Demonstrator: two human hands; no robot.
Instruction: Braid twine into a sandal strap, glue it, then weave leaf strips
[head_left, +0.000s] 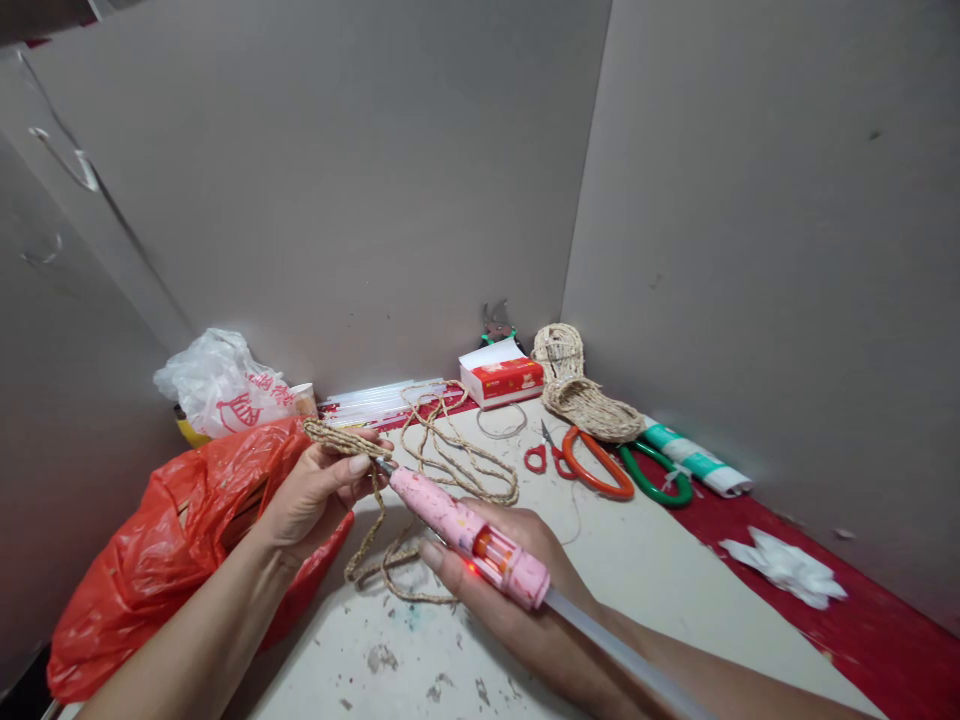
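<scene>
Tan braided straw-like cord (341, 438): folded bundle pinched between thumb and fingers of left hand (315, 490), above white tabletop's (637, 580) left side; loose loops toward far edge. Likely light, pliable, rough, little slip; best held back from metal nozzle (385, 466), probably hot. Right hand (514, 620) wrapped round rigid pink patterned glue gun (431, 503); best held by body. Bulky red plastic bag (172, 500) along left edge.

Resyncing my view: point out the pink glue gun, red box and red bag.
Pink glue gun (454, 521), head view: body.
Red box (506, 381), head view: front face.
Red bag (161, 555), head view: crumpled side.
</scene>
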